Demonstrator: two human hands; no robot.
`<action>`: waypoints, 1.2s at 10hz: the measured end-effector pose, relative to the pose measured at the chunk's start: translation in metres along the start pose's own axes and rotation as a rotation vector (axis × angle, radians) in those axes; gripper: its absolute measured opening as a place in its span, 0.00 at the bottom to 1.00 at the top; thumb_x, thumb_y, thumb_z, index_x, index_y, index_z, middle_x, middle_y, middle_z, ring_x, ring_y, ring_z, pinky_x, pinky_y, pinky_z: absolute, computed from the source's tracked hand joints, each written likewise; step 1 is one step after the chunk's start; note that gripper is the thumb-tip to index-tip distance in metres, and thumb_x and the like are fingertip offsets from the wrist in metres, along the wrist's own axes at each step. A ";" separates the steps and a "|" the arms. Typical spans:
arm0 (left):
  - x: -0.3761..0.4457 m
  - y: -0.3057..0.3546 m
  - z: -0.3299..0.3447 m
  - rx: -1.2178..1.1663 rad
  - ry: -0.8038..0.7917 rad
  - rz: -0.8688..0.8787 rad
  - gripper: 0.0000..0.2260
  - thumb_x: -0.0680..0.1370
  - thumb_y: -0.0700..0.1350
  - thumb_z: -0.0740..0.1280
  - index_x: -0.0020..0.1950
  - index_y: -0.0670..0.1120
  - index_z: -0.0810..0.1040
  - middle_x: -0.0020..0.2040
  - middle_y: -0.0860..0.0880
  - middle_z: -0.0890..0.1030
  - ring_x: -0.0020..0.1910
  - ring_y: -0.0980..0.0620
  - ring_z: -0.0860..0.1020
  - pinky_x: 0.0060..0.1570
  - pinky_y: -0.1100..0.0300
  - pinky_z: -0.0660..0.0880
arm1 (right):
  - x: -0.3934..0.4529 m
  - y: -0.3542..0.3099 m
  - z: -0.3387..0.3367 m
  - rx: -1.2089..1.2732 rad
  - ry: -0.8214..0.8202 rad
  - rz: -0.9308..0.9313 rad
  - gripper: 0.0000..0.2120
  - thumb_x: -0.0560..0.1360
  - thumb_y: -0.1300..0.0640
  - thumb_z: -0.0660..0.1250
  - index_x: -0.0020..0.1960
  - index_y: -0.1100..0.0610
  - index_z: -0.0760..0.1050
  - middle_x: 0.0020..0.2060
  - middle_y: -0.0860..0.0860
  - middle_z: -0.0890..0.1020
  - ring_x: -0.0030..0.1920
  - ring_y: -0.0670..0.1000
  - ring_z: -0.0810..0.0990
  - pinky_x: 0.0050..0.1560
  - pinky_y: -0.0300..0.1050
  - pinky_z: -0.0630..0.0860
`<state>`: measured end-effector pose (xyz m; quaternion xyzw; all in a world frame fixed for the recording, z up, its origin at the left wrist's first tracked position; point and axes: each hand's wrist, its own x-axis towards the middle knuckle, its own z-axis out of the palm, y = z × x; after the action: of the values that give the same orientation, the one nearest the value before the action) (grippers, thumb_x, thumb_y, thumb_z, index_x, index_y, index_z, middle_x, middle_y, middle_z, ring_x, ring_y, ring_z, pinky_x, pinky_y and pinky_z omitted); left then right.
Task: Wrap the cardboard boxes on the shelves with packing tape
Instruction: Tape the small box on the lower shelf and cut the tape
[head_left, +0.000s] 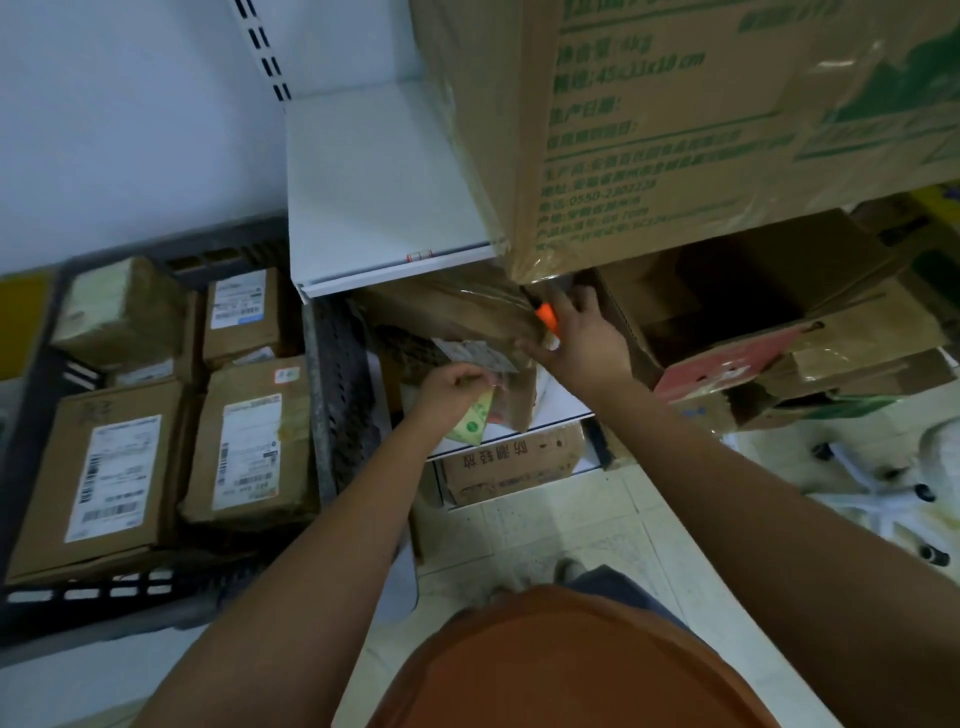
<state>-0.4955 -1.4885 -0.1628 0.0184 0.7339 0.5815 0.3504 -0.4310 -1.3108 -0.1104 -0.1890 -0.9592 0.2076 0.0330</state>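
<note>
Right hand grips the orange tape dispenser under the big box, its length slanting up-left; left hand pinches tape below; bare shelf lies left.

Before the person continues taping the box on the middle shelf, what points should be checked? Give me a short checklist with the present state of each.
1. Right hand holds the orange tape dispenser: ok, fingers are curled round it.
2. Dispenser is at the box on the middle shelf: ok, it sits at the box's right end.
3. Left hand steadies the box: cannot tell; it pinches something at the box's front, by the yellow-green label.
4. Tape runs unbroken from dispenser to box: cannot tell, too blurred.
5. Room above the box: not ok, the large box on the upper shelf overhangs close over the dispenser.
</note>
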 end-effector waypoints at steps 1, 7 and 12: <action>-0.016 -0.003 -0.004 -0.121 0.042 -0.040 0.05 0.79 0.36 0.68 0.53 0.35 0.79 0.46 0.39 0.83 0.38 0.42 0.84 0.32 0.54 0.82 | 0.032 -0.001 -0.004 -0.090 -0.192 0.030 0.49 0.65 0.29 0.72 0.78 0.42 0.53 0.78 0.59 0.53 0.62 0.65 0.76 0.55 0.53 0.76; -0.064 -0.088 -0.034 -0.166 0.364 -0.276 0.03 0.78 0.40 0.69 0.45 0.44 0.82 0.45 0.40 0.84 0.43 0.39 0.83 0.51 0.41 0.81 | -0.069 0.053 0.043 0.844 -0.345 0.671 0.21 0.73 0.44 0.72 0.51 0.62 0.76 0.35 0.54 0.78 0.31 0.49 0.78 0.33 0.40 0.75; -0.034 -0.137 0.008 -0.006 0.371 -0.430 0.03 0.79 0.43 0.69 0.48 0.44 0.81 0.51 0.42 0.83 0.52 0.43 0.80 0.60 0.48 0.77 | -0.038 0.051 0.148 1.091 -0.305 1.036 0.09 0.83 0.56 0.56 0.45 0.55 0.70 0.37 0.53 0.72 0.32 0.51 0.72 0.28 0.45 0.73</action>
<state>-0.4137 -1.5408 -0.2661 -0.2455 0.7708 0.4896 0.3253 -0.3986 -1.3388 -0.2654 -0.5406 -0.5037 0.6644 -0.1126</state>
